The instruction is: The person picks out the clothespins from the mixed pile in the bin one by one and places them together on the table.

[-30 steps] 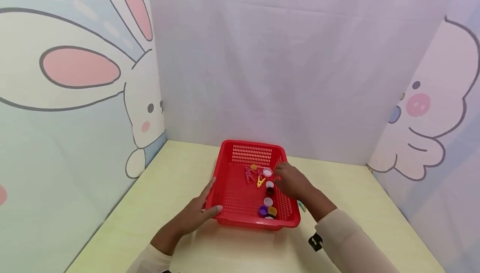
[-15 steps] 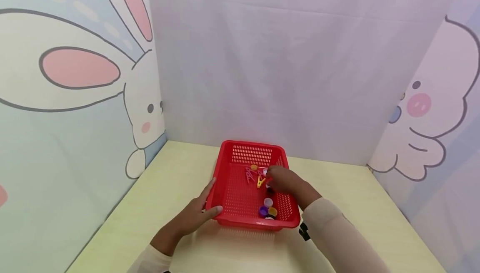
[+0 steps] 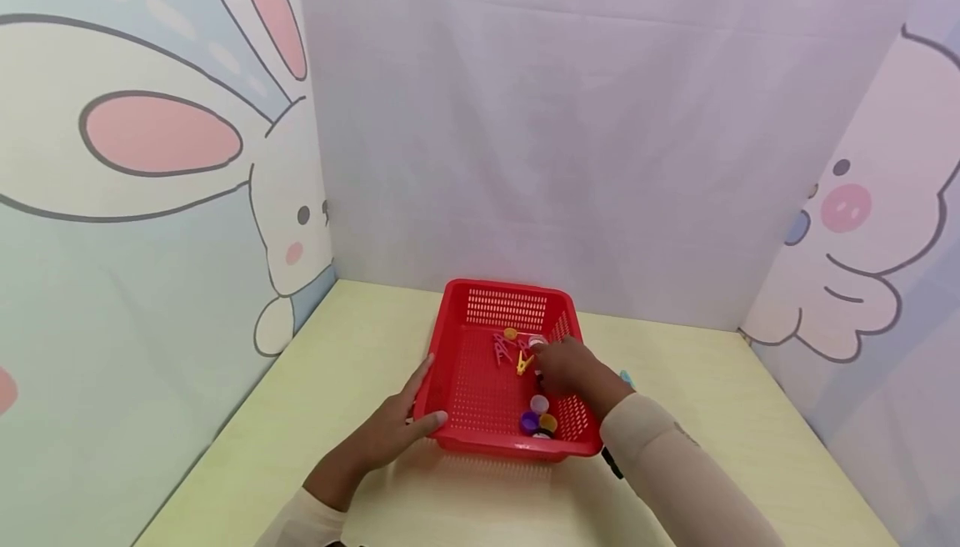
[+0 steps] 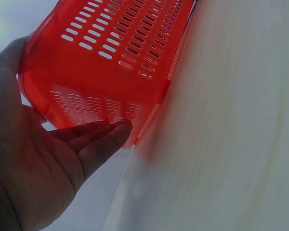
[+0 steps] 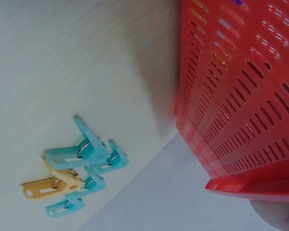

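A red plastic basket [image 3: 491, 447] with slotted walls stands on the table. My left hand [image 3: 386, 434] holds its left near corner, thumb over the rim; in the left wrist view the fingers [image 4: 103, 139] lie along the outer wall. Inside the basket, above its right part, is my right hand [image 3: 566, 368], close to a white cap [image 3: 536, 341]; its fingertips and anything between them are hidden. Beside it lie a yellow clothespin [image 3: 522, 363] and pink clothespins [image 3: 501, 350]. Nearer me are a purple cap [image 3: 529, 423], an orange cap [image 3: 548, 423] and a pale cap [image 3: 539, 403].
Right of the basket, several teal clips [image 5: 79, 154] and a yellow clip [image 5: 50, 185] lie on the table [image 3: 697, 414]. Another small yellow cap [image 3: 510, 333] sits toward the basket's back. A pale cloth wall [image 3: 540, 130] rises behind the table.
My right hand has moved left from the basket's right wall to over the caps, then shifted slightly toward me. The left hand has stayed on the corner.
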`<state>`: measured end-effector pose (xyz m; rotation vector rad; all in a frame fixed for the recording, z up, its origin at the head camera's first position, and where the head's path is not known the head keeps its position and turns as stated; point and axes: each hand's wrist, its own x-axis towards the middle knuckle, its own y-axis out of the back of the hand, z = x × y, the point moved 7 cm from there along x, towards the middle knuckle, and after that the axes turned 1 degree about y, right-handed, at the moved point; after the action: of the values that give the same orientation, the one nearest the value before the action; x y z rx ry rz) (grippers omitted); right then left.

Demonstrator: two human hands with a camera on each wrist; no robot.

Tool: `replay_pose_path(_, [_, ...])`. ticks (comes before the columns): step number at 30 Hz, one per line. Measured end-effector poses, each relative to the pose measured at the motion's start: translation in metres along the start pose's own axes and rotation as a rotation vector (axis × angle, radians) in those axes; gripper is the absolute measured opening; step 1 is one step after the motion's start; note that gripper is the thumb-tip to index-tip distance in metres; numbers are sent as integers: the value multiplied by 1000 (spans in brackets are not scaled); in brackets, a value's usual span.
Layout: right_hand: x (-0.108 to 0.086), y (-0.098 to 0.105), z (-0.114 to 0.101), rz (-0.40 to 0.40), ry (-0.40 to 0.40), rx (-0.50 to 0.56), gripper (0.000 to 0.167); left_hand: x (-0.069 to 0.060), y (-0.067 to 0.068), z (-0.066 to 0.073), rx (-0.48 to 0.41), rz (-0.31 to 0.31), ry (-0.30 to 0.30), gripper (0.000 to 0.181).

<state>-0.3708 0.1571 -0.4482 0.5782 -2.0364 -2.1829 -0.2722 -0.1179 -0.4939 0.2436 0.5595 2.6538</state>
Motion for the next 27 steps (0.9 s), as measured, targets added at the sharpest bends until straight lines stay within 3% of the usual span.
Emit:
replay_pose_path(4, [2,-3,-4,-32,33,-100,53,0,0,-3,-11,-6,-1,108])
replay_pose_path(8, [3,-5,-5,-48,47,-134,59,1,0,-4,-13,-9,2,107])
replay_pose_path(18, [5,-5,-5,-75,48,-103,76,0,2,-2,-1,0,-1,110])
replay_pose_path(27, [6,-6,-4,-88,26,-99,70,1,3,-4,5,2,-2,108])
